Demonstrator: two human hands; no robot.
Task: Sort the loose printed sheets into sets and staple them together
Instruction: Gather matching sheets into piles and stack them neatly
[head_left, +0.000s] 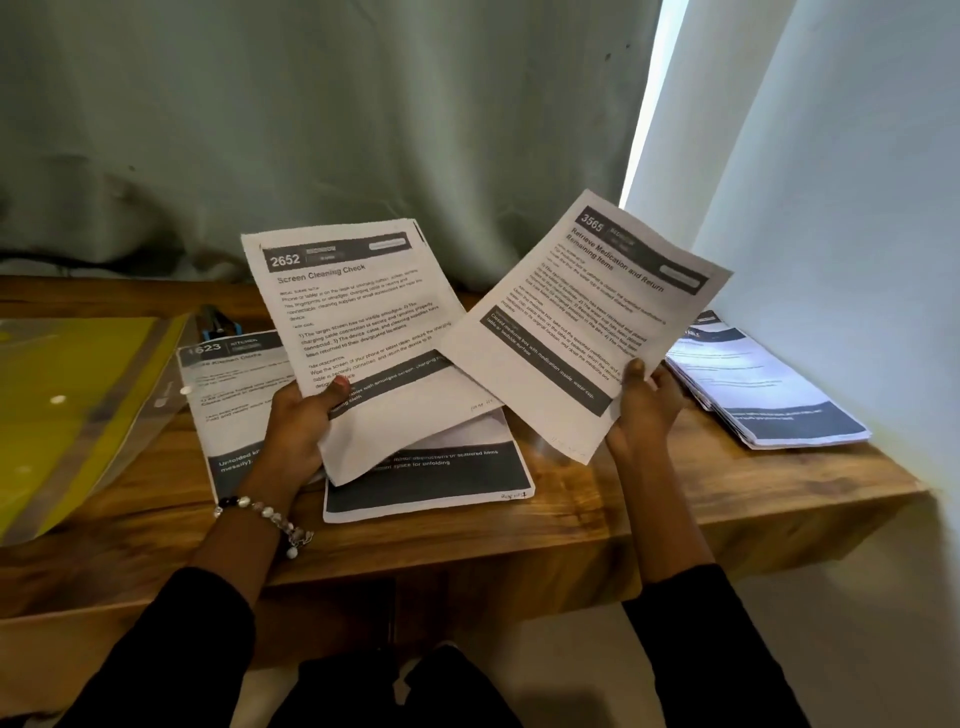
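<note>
From the head view, we held paper in both hands above the wooden table. Our left hand gripped a small stack headed 2652, thumb pressed onto the front near its lower left edge and the other fingers curled behind, out of sight. Our right hand held a single sheet headed 3565 by its near right corner; the thumb lay on the printed side and the fingers cupped beneath, though we could not tell how firmly they pinched.

Below, on the table, a sheet headed 623 lay to the left, and another printed pile sat just near the middle, partly covered by what we held. A further pile rested at the far right edge, washed out by window light. A yellow folder lay on the left, and what looked like a blue stapler sat behind the sheets, mostly hidden.

We judged the sorting to be under way, with no stapling yet begun. The risks seemed plain: the two headings differed, so laying 3565 on the wrong pile would mix sets. The corner grip let that sheet droop, and it could slip. The right pile sat close to the table's edge and might be nudged off.
</note>
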